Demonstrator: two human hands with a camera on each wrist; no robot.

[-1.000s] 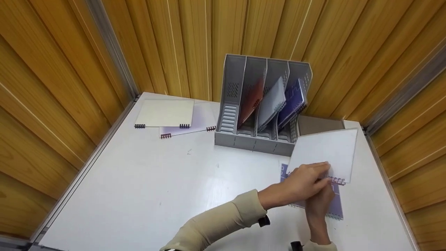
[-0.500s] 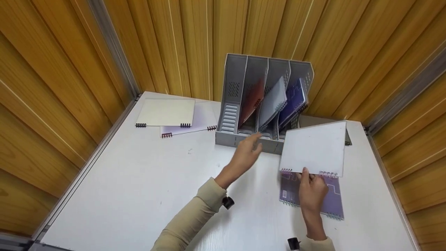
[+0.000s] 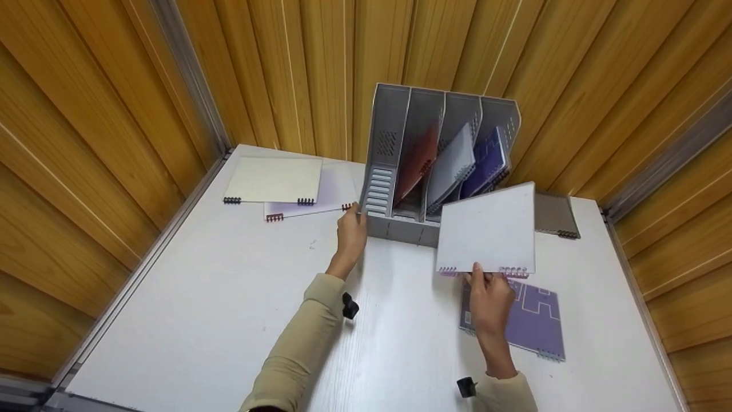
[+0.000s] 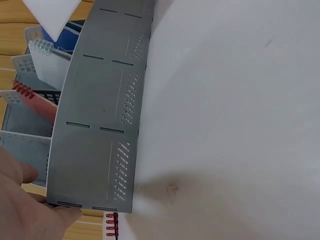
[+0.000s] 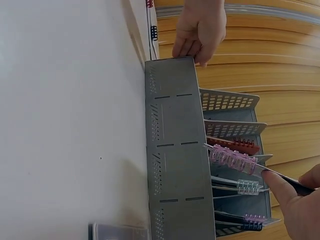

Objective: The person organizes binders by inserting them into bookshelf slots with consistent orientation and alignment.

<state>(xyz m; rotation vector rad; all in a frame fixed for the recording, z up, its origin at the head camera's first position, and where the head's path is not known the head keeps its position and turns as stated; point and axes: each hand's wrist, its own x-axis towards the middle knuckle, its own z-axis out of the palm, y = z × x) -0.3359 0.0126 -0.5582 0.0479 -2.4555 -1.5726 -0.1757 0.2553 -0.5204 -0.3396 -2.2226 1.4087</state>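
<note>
My right hand [image 3: 490,300] pinches a white spiral notebook [image 3: 486,232] by its lower edge, between the pink ring bindings [image 5: 234,159]. The notebook is raised and overlaps the front right of a grey desktop file organizer [image 3: 394,230]. My left hand [image 3: 350,233] grips the organizer's front left corner, its thumb and fingers on either side of the wall [image 4: 90,165]. Inside the organizer lean a red notebook [image 3: 419,163], a pale grey notebook [image 3: 453,166] and a dark blue notebook [image 3: 486,157], in separate slots. The leftmost slot [image 3: 378,191] holds no notebook.
A purple notebook [image 3: 537,320] lies flat under my right wrist. At the left back, a cream notebook [image 3: 277,178] overlaps a white and lilac one [image 3: 337,189]. A brown notebook [image 3: 553,214] rests right of the organizer. Wooden walls [image 3: 320,68] close off the white table [image 3: 200,297].
My left hand has left the white notebook and moved left to the organizer's front corner. My right hand has lifted the white notebook leftward, in front of the organizer, uncovering more of the brown notebook.
</note>
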